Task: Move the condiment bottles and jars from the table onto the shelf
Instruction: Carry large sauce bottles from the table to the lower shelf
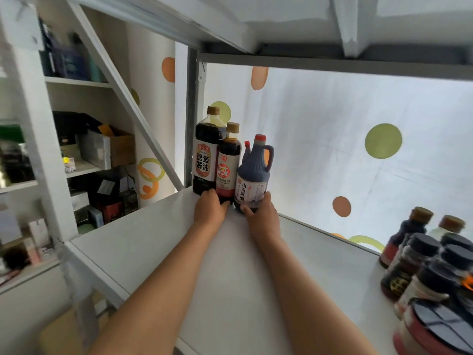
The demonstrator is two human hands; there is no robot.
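Left hand (210, 207) grips slim soy bottle (228, 167) base; right hand (258, 213) grips vinegar jug (252, 180) base. Slide both toward 11 o'clock against tall soy bottle (204, 155), bases flat on shelf (153, 252), then release.

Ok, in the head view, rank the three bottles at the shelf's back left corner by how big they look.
1. Tall soy sauce bottle, largest.
2. Middle red-label bottle and handled vinegar jug: the bottle stands taller, the jug looks wider, so I won't rank them.

Storeroom: box-crammed shelves (84, 160), metal racking (153, 242).
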